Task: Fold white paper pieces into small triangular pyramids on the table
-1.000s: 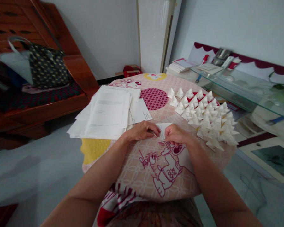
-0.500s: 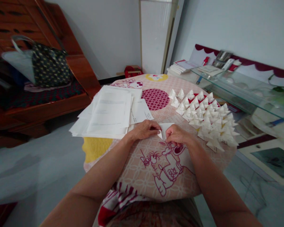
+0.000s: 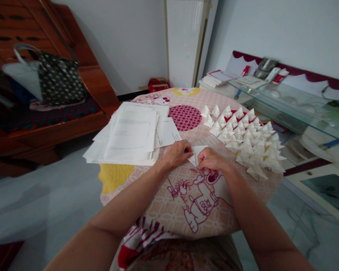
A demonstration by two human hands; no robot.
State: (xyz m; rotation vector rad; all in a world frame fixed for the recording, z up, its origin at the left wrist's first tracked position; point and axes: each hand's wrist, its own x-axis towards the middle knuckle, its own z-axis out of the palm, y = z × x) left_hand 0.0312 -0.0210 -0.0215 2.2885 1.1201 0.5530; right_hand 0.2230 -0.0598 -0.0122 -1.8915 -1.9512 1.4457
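Note:
A small folded sheet of white paper (image 3: 199,149) lies on the table between my two hands. My left hand (image 3: 179,153) is closed at its left edge, with the fingertips pinched against a folded corner. On the right side my right hand (image 3: 211,160) is closed over the paper's near part, its curled fingers hiding that portion. To the left lies a stack of white paper sheets (image 3: 130,131), some with printed lines. Several folded white paper boats (image 3: 248,139), pointed at the top, stand in rows to the right.
The round table wears a pink patterned cloth (image 3: 183,210) with cartoon figures. A glass shelf (image 3: 293,109) borders its right side. Further left is a wooden bench (image 3: 93,90) carrying a dark patterned bag (image 3: 60,79). A red box (image 3: 158,85) sits behind the table.
My left hand has shifted slightly, its knuckles higher and its fingers more curled at the paper's edge. The right hand stays in nearly the same place.

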